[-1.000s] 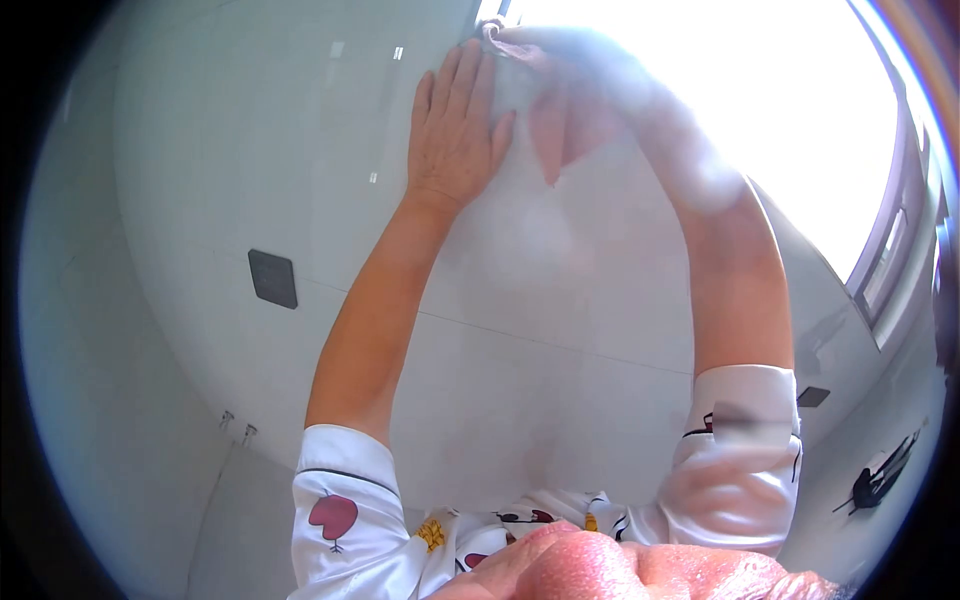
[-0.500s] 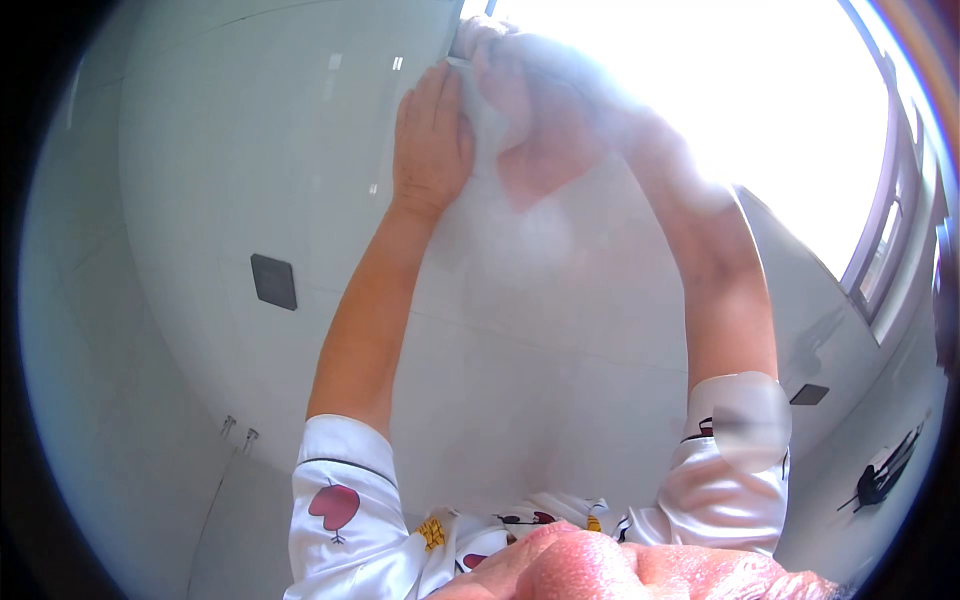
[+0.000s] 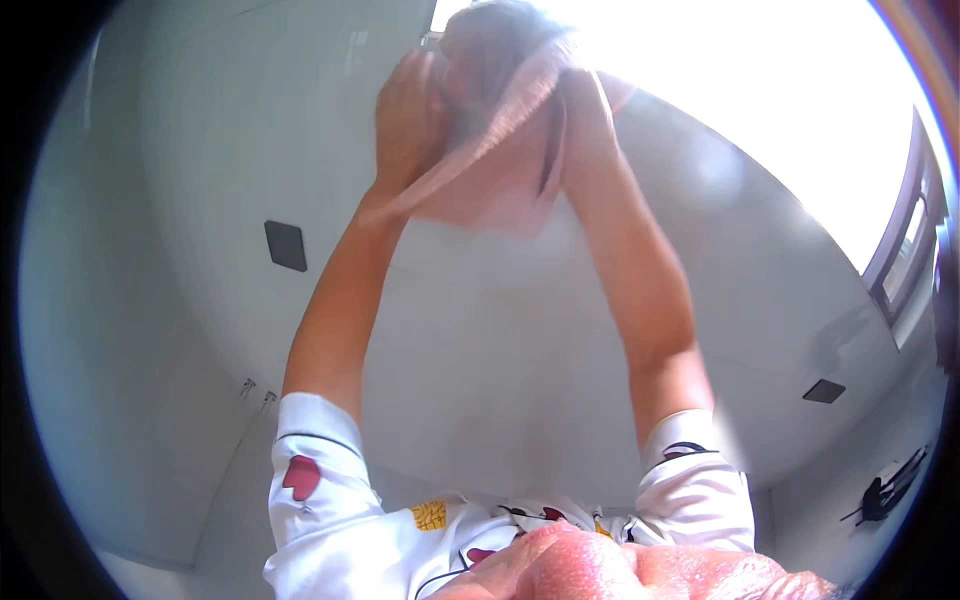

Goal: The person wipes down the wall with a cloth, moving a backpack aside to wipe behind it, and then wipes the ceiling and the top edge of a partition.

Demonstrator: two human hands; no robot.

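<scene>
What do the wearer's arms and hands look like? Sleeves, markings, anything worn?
Both forearms are bare below short white sleeves with thin dark piping at the cuffs. The left sleeve carries a red heart-like print; the right sleeve has a dark mark at its cuff. The left hand and right hand are ungloved; no watch shows, though glare blurs them.

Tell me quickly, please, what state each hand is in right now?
Left hand: closed on the pink cloth.
Right hand: closed on the same cloth, though glare blurs its fingers.
</scene>
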